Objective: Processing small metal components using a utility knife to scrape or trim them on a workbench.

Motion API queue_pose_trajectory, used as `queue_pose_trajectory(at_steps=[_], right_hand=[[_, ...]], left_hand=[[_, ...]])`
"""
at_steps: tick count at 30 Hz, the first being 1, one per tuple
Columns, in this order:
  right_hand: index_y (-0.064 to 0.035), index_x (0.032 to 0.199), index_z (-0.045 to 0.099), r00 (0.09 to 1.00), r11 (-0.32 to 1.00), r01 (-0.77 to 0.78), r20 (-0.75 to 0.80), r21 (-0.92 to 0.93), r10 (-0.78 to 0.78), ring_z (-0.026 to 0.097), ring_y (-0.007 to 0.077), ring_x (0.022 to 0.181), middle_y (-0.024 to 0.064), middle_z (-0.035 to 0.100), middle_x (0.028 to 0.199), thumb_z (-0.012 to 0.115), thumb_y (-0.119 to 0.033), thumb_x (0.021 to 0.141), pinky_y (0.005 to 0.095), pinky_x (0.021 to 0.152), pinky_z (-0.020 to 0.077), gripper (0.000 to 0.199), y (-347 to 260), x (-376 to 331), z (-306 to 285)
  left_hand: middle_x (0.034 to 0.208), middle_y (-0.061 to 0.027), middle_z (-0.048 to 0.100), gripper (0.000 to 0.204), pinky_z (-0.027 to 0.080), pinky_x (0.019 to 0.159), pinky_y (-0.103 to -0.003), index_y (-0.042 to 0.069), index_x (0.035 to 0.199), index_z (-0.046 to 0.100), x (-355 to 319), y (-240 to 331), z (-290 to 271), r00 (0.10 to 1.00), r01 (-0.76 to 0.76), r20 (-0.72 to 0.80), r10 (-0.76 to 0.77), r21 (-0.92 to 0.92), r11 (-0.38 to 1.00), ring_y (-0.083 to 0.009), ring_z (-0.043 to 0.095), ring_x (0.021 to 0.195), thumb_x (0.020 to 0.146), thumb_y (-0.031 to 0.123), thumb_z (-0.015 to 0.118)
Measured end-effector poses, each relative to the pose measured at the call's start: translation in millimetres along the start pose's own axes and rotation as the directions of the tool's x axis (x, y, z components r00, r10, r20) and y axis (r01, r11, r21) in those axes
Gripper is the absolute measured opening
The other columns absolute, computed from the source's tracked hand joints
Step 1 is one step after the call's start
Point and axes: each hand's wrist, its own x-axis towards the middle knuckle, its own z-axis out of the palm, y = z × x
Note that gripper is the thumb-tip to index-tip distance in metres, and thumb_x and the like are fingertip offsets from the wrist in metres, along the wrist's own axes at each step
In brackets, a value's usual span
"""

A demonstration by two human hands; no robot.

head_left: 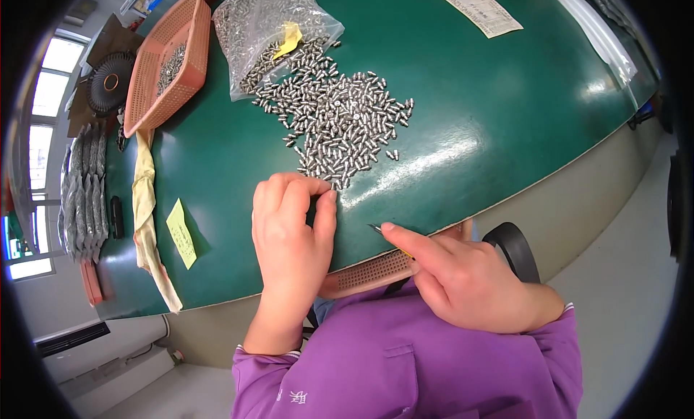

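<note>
Small metal pins (340, 123) lie in a loose heap on the green worktop (491, 123), spilling from a clear plastic bag (260, 29) at 11 o'clock. The left hand (293, 231) sits at the heap's 6 o'clock edge, fingers (318, 188) curled closed over the nearest pins. The right hand (463, 282), at 4 o'clock of the heap, pinches a thin tool (376, 229), well apart from the pins.

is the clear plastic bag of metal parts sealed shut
No, the clear plastic bag lies open, and small metal parts spill from its mouth across the green table.
</note>
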Motion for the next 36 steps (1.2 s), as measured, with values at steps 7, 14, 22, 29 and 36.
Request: queue_pose_trajectory(at_steps=[7,14,22,29,36], right_hand=[[-0.0082,0.138,0.060,1.000,1.000,0.014,-0.013,-0.025,-0.015,0.064,0.0246,0.066,0.0089,0.065,0.082,0.065,0.003,0.080,0.0360,0.055,0.0546,0.060,-1.5,1.6,4.0],[-0.0048,0.138,0.059,0.997,0.996,0.071,0.006,-0.047,-0.071,0.062,0.0191,0.063,0.0057,0.062,0.082,0.065,0.002,0.077,0.0332,0.052,0.0540,0.062,-2.0,0.0,8.2],[0.0020,0.138,0.057,0.994,0.992,0.094,0.068,-0.082,-0.089,0.063,0.0194,0.057,0.0087,0.058,0.080,0.069,-0.006,0.081,0.0310,0.055,0.0555,0.059,-2.4,1.5,8.1],[0.0024,0.141,0.054,0.987,0.990,0.121,0.112,-0.070,-0.113,0.066,0.0254,0.058,0.0125,0.060,0.079,0.066,-0.005,0.083,0.0361,0.053,0.0554,0.059,-3.4,5.9,3.2],[-0.0010,0.140,0.055,0.995,0.995,0.100,0.002,0.025,-0.101,0.069,0.0276,0.065,0.0141,0.066,0.086,0.065,-0.004,0.084,0.0363,0.061,0.0575,0.057,4.3,-1.3,6.5]], left_hand=[[0.092,-0.0089,0.061,0.018,0.048,0.075,-0.039,0.006,0.083,0.063,-17.4,13.6,-19.4,0.981,0.004,0.190,0.029,-0.169,0.986,-0.0293,0.058,0.087,0.073,-0.002,0.075],[0.089,-0.0086,0.060,0.020,0.048,0.073,-0.039,0.006,0.082,0.063,-22.9,14.0,-15.3,0.985,-0.006,0.169,0.038,-0.185,0.983,-0.0287,0.057,0.084,0.070,-0.004,0.076],[0.087,-0.0079,0.060,0.020,0.048,0.072,-0.039,0.006,0.080,0.062,-21.4,13.0,-15.4,0.984,-0.006,0.173,0.044,-0.214,0.977,-0.0285,0.057,0.083,0.069,-0.005,0.076],[0.086,-0.0079,0.060,0.020,0.048,0.072,-0.039,0.006,0.079,0.062,-20.7,13.2,-15.4,0.984,-0.013,0.172,0.054,-0.230,0.973,-0.0284,0.058,0.083,0.069,-0.005,0.075],[0.089,-0.0090,0.062,0.018,0.049,0.079,-0.041,0.005,0.091,0.068,-11.1,11.7,-35.6,0.932,0.000,0.345,0.110,-0.305,0.952,-0.0298,0.060,0.088,0.075,0.002,0.077]])
